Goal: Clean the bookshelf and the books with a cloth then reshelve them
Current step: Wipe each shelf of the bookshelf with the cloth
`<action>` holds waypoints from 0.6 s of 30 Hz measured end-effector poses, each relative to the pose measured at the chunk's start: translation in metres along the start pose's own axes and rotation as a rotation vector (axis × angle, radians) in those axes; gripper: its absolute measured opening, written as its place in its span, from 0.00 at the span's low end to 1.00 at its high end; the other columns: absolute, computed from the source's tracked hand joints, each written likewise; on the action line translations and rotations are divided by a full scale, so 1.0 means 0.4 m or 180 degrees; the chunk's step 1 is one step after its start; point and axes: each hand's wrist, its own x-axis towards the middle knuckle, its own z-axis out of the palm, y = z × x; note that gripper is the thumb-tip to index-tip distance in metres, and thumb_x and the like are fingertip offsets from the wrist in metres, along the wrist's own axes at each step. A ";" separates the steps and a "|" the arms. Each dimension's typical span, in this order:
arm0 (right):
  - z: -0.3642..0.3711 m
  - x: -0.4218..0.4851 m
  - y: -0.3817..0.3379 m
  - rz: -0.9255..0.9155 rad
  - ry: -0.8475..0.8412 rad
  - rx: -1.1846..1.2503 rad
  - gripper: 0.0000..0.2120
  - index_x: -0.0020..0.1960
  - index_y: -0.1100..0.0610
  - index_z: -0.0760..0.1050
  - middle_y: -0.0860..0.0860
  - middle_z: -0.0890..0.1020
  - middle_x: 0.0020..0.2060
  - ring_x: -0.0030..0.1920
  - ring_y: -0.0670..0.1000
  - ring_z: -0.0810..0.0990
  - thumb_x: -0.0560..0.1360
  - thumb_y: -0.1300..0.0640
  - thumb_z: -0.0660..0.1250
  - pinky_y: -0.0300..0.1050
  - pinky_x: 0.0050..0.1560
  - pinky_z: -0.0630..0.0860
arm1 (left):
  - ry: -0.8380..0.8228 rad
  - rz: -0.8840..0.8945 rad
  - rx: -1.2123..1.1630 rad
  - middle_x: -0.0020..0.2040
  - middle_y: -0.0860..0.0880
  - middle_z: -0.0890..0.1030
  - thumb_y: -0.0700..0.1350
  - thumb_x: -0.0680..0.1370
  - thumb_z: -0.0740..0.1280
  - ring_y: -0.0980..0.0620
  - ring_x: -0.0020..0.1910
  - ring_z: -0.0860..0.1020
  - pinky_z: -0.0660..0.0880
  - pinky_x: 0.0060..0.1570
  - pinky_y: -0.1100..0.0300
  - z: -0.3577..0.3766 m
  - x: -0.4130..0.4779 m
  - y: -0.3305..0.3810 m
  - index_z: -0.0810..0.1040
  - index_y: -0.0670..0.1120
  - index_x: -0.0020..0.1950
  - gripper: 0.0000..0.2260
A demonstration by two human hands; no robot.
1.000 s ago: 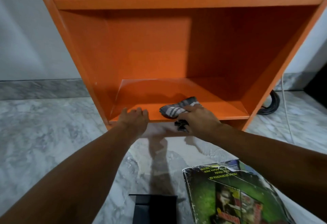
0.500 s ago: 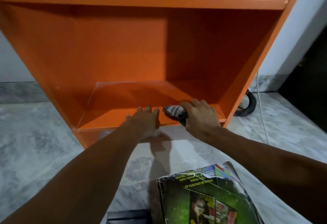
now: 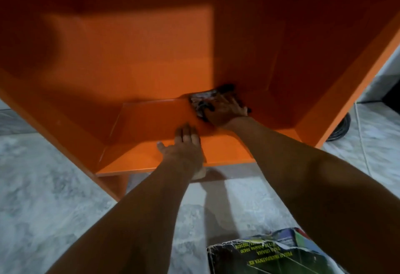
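Observation:
The orange bookshelf [image 3: 138, 68] fills the upper view, and its bottom compartment holds no books. My right hand [image 3: 227, 110] reaches deep into that compartment and presses a grey striped cloth [image 3: 202, 100] onto the bottom board near the back right corner. Its fingers lie spread over the cloth. My left hand [image 3: 184, 148] rests flat, fingers straight, on the front part of the same board. A worn book with a green and black cover [image 3: 272, 254] lies on the floor at the bottom right.
The shelf stands on a grey marbled tile floor [image 3: 54, 198]. A coiled black cable [image 3: 339, 129] and a thin white cord [image 3: 361, 135] lie on the floor to the right of the shelf. A white wall shows at the far right.
My right hand has pushed the cloth from the front edge of the board to the back right corner. My left hand has slid further onto the board. The view has moved closer and lower.

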 end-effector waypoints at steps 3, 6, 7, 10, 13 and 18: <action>-0.016 0.023 0.081 0.0319 0.0291 0.0290 0.27 0.72 0.42 0.68 0.52 0.69 0.73 0.72 0.58 0.67 0.77 0.34 0.51 0.55 0.73 0.62 | -0.0166 0.0014 0.0014 0.79 0.45 0.32 0.46 0.79 0.58 0.43 0.78 0.37 0.51 0.68 0.27 -0.014 0.003 0.000 0.34 0.42 0.79 0.39; -0.042 -0.022 0.142 0.0518 0.0314 0.0645 0.24 0.70 0.49 0.72 0.56 0.74 0.69 0.68 0.57 0.72 0.81 0.39 0.51 0.52 0.70 0.66 | -0.0244 0.0001 -0.0005 0.78 0.45 0.30 0.47 0.77 0.63 0.42 0.78 0.36 0.51 0.67 0.26 -0.021 0.004 0.006 0.32 0.42 0.78 0.44; -0.047 -0.044 0.154 0.0611 0.0263 0.0517 0.23 0.71 0.51 0.70 0.57 0.73 0.69 0.68 0.58 0.71 0.83 0.43 0.50 0.52 0.70 0.65 | -0.0245 0.0011 0.0003 0.78 0.45 0.30 0.46 0.77 0.64 0.42 0.78 0.35 0.51 0.67 0.25 -0.021 0.004 0.006 0.32 0.42 0.78 0.45; -0.064 -0.136 0.141 0.0923 0.0149 -0.0616 0.19 0.71 0.57 0.68 0.58 0.71 0.69 0.69 0.59 0.68 0.84 0.53 0.51 0.55 0.70 0.63 | -0.0230 0.0041 -0.0042 0.77 0.46 0.29 0.47 0.77 0.64 0.42 0.78 0.35 0.50 0.67 0.26 -0.021 -0.004 0.000 0.31 0.43 0.78 0.45; -0.059 -0.225 0.115 0.0983 0.0318 -0.1279 0.14 0.63 0.58 0.73 0.58 0.76 0.58 0.57 0.58 0.74 0.82 0.57 0.53 0.53 0.60 0.72 | -0.0177 0.0142 -0.0034 0.78 0.45 0.31 0.47 0.77 0.63 0.40 0.78 0.36 0.49 0.67 0.26 -0.015 -0.015 -0.009 0.32 0.46 0.78 0.43; -0.060 -0.425 0.104 0.0518 0.0246 -0.1229 0.17 0.65 0.59 0.67 0.62 0.74 0.58 0.54 0.62 0.77 0.80 0.51 0.60 0.50 0.48 0.73 | -0.0137 0.0218 -0.0075 0.78 0.46 0.30 0.50 0.77 0.65 0.39 0.77 0.35 0.48 0.68 0.26 -0.011 -0.025 -0.018 0.33 0.49 0.78 0.44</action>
